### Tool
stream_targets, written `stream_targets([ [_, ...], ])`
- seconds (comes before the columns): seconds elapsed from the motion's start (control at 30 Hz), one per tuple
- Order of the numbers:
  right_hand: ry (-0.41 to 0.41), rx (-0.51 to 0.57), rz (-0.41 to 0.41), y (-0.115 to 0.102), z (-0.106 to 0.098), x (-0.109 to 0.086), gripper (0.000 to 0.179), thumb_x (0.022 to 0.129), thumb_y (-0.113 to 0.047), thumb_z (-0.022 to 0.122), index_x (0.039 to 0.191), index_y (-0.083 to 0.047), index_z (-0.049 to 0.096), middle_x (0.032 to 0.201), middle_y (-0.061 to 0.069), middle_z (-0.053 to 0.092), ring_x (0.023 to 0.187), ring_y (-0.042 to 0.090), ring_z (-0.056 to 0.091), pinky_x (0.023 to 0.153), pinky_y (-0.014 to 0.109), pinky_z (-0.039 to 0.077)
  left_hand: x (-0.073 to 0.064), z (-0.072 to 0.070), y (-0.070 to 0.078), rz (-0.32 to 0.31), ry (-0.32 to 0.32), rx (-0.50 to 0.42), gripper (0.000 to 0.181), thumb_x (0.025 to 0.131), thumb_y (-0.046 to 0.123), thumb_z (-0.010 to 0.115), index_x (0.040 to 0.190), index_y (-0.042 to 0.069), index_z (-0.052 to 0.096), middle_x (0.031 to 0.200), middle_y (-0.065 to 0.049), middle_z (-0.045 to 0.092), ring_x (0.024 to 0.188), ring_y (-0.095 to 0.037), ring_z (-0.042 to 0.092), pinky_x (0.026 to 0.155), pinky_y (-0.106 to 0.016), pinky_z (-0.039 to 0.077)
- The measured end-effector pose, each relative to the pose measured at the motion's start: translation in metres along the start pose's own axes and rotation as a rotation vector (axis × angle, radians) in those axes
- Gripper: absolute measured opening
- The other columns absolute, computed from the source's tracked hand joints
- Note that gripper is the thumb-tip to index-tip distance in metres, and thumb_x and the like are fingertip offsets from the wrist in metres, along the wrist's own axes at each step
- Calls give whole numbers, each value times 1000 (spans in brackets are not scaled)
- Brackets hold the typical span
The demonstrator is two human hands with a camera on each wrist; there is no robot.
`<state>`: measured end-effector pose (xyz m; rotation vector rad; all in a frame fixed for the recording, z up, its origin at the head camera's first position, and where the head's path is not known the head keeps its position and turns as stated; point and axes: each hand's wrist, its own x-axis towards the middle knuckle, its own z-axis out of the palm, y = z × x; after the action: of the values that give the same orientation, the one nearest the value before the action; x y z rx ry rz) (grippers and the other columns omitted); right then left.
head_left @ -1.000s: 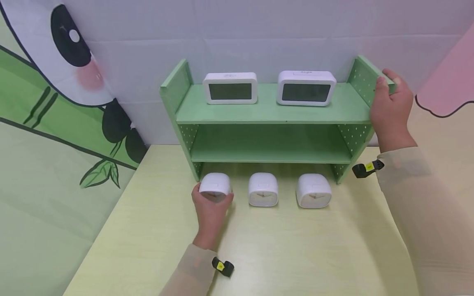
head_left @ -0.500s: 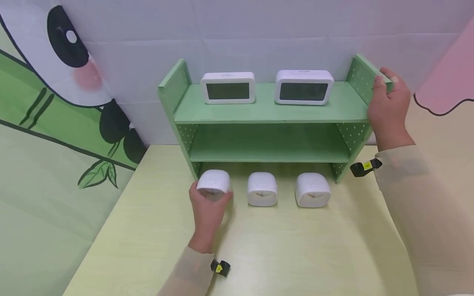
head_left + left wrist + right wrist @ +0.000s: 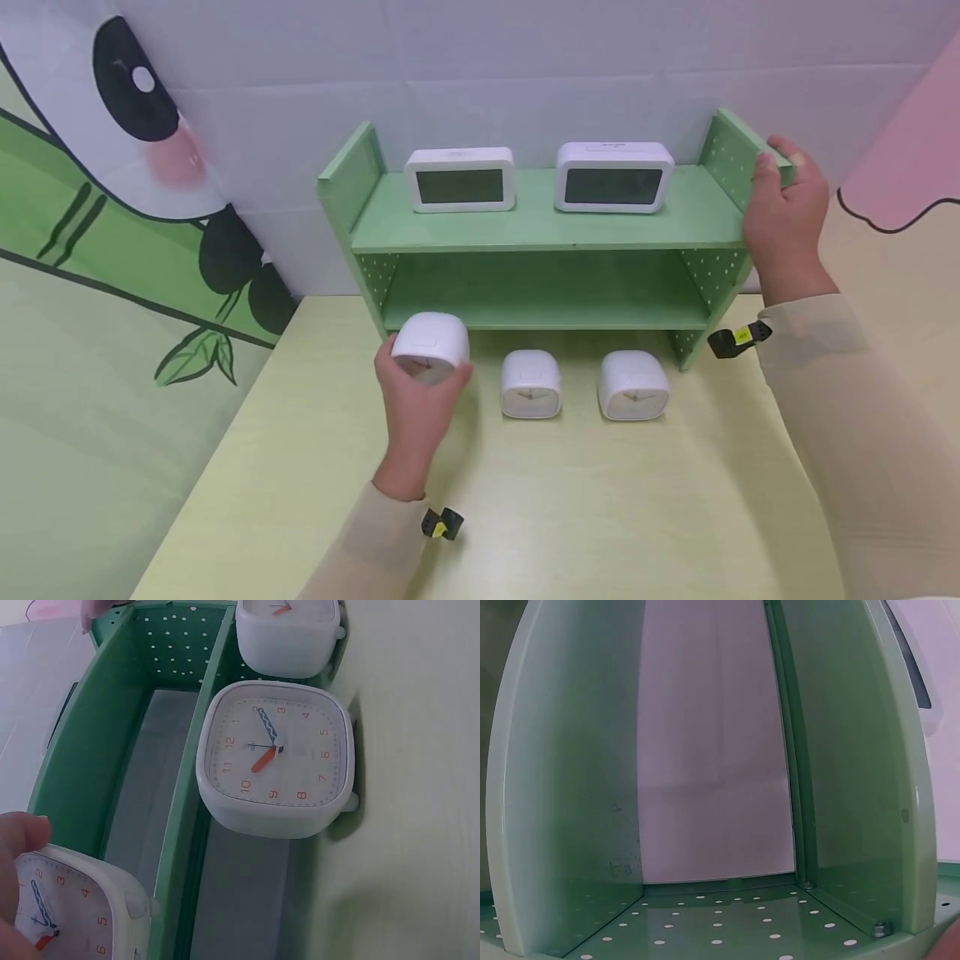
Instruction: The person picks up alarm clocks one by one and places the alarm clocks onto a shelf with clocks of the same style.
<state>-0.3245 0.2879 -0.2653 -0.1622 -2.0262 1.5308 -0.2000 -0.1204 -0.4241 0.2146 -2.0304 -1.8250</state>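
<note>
My left hand (image 3: 415, 408) grips a small white analog alarm clock (image 3: 431, 335) between thumb and fingers. The clock is held above the table, before the left end of a green two-tier shelf (image 3: 551, 290), its dial facing me. In the left wrist view the held clock's dial (image 3: 75, 911) shows red numerals. My right hand (image 3: 791, 221) holds the top edge of the shelf's right side panel, thumb on the inner side. Two similar clocks, a middle one (image 3: 531, 385) and a right one (image 3: 634, 387), stand on the table at the shelf's foot.
Two white digital clocks, a left one (image 3: 460, 181) and a right one (image 3: 613, 177), stand on the top tier. The lower tier shows bare green board. A pale wood table (image 3: 585, 508) lies below, with a printed cloth (image 3: 525, 50) behind.
My left hand has raised the left clock off the table and moved it up toward the lower tier. My right hand stays on the side panel.
</note>
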Motion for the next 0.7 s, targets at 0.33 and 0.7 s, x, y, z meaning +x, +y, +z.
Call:
stream_targets([
  [0.33,-2,0,-3,0,1,-1,47,109,-31,47,152,-13,50,107,-5,57,82,4,57,69,12,49,23,8,6,43,-6,16,107,74,24,92,154,12,22,148,-9,31,124,-26,43,98,-52,47],
  [0.7,10,8,-18,0,1,-1,46,109,-31,48,151,-14,52,106,-4,58,92,7,60,76,15,51,49,17,16,85,-44,60,107,75,26,92,154,10,22,148,-11,30,123,-27,44,98,-48,48],
])
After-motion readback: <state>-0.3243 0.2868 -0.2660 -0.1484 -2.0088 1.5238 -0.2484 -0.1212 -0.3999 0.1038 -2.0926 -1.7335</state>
